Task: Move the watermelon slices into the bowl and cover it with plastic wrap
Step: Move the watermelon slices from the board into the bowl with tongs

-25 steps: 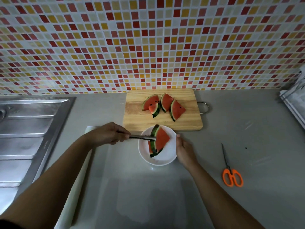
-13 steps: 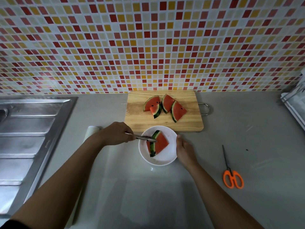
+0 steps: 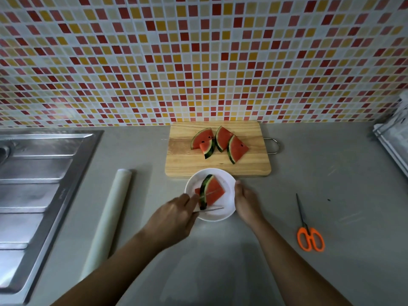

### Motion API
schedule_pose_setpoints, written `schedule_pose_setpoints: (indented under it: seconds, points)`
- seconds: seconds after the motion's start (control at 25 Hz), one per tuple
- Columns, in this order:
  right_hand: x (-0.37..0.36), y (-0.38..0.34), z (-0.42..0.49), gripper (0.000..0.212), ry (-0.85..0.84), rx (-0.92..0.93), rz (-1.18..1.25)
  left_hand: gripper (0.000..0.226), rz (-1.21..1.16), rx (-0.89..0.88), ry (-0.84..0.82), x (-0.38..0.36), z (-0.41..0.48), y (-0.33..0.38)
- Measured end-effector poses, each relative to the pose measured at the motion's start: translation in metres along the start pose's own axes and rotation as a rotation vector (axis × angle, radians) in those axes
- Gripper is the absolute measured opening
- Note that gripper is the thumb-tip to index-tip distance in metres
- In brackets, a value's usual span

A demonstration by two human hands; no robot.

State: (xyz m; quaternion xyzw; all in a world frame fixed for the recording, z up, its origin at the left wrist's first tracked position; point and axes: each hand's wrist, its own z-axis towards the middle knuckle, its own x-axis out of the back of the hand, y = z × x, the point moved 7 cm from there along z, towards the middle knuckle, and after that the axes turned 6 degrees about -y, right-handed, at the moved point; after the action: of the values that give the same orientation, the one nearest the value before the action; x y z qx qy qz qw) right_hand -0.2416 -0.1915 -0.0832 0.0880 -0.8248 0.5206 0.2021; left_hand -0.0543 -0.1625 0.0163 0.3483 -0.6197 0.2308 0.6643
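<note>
A white bowl (image 3: pixel 223 214) sits on the grey counter just in front of the wooden cutting board (image 3: pixel 183 164). Two watermelon slices (image 3: pixel 213 191) lie in the bowl, one leaning on the other. Several more slices (image 3: pixel 220 143) rest on the board. My left hand (image 3: pixel 171 219) grips thin metal tongs (image 3: pixel 209 210), whose tips hover over the bowl's near side, apart from the slice. My right hand (image 3: pixel 246 200) holds the bowl's right rim. A roll of plastic wrap (image 3: pixel 108 221) lies on the counter to the left.
A steel sink drainboard (image 3: pixel 33 191) fills the left side. Orange-handled scissors (image 3: pixel 308 230) lie to the right of the bowl. A white rack (image 3: pixel 395 142) stands at the far right edge. A tiled wall rises behind the board.
The tongs have let go of the slice, which now rests in the bowl. My left hand has pulled back toward me and to the right. The right hand stays on the rim.
</note>
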Motion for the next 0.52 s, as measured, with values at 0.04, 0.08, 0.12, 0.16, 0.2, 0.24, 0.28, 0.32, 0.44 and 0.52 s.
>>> schedule_pose_setpoints:
  seconds: [0.04, 0.08, 0.12, 0.16, 0.2, 0.24, 0.28, 0.32, 0.44, 0.52]
  points:
    - [0.000, 0.001, 0.000, 0.052, -0.002, 0.003, -0.003, 0.045, 0.037, -0.035, 0.017, -0.006, -0.006, 0.005]
    - [0.000, 0.002, 0.000, 0.053, -0.005, 0.006, -0.006, 0.048, 0.080, -0.041, 0.032, -0.010, -0.010, 0.007]
    - [0.000, 0.002, 0.000, 0.055, -0.004, 0.007, -0.010, 0.051, 0.114, -0.024, 0.053, -0.012, -0.013, 0.005]
    - [0.000, 0.002, 0.001, 0.056, 0.000, 0.006, -0.015, 0.052, 0.130, 0.000, 0.085, -0.012, -0.015, 0.002]
    - [-0.001, 0.002, 0.001, 0.056, 0.002, 0.005, -0.016, 0.052, 0.122, 0.023, 0.113, -0.010, -0.016, 0.000]
    - [-0.001, 0.001, 0.001, 0.055, -0.001, 0.006, -0.012, 0.052, 0.088, 0.038, 0.138, -0.008, -0.018, -0.003]
    - [-0.001, 0.001, 0.001, 0.054, -0.004, 0.007, -0.005, 0.051, 0.027, 0.044, 0.159, -0.005, -0.020, -0.006]
    - [-0.001, 0.001, 0.002, 0.053, -0.005, 0.007, -0.005, 0.049, -0.056, 0.052, 0.173, 0.000, -0.020, -0.009]
    - [0.001, 0.002, 0.003, 0.052, -0.004, -0.006, -0.028, 0.036, -0.338, 0.219, 0.236, 0.016, -0.014, -0.040]
    - [0.002, 0.001, 0.003, 0.052, 0.002, -0.002, -0.037, 0.021, -0.478, 0.418, 0.273, 0.020, 0.000, -0.074]
